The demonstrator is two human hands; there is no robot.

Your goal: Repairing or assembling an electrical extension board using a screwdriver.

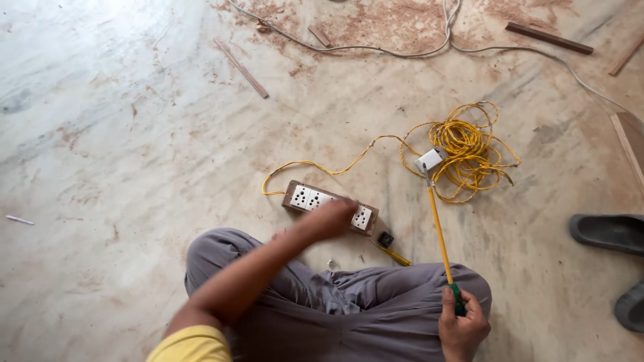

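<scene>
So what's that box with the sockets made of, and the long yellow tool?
The socket box looks like brown wood with glossy white plastic plates; the left hand rests on it. The screwdriver in the right hand has a yellow, probably plastic-coated, shaft, a green grip and a grey, seemingly metal, tip.

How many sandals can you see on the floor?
2. One grey sandal lies at the right edge, beside the person's knee; a second sandal sits below it, cut off by the frame. Others may lie out of view.
</scene>
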